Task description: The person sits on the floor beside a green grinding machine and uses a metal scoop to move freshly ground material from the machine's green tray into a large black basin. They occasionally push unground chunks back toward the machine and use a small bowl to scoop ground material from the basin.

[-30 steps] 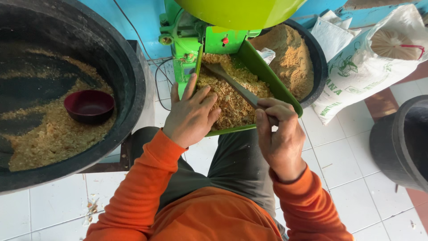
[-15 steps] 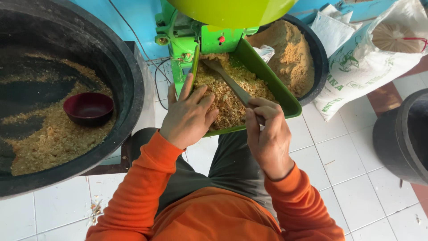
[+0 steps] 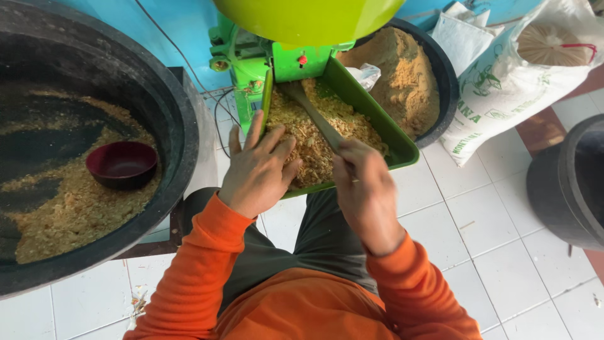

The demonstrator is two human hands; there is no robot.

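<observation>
Gripping a flat wooden stick [image 3: 313, 115], the right hand [image 3: 365, 189] is clenched around its near end, and the stick slants up and left into the tan, crumbly meal [image 3: 314, 135] that fills a green tray [image 3: 371, 119]. Its far tip lies close to the mouth of the green machine [image 3: 251, 63] at the tray's far end. On the left side of the tray, the left hand [image 3: 258, 173] rests flat with fingers spread, released and grasping nothing, its fingertips touching the meal and the tray's left rim. Both arms wear orange sleeves [image 3: 195, 271].

A yellow-green hopper [image 3: 308, 19] hangs over the machine. At far left stands a big black tub [image 3: 182, 126] holding a thin layer of the same meal, with a dark red bowl [image 3: 121, 164] sitting in it. Behind the tray, to the right, a second black tub [image 3: 440, 69] is heaped with finer brown powder. White sacks [image 3: 503, 88] lean at far right on the white tiled floor [image 3: 478, 220].
</observation>
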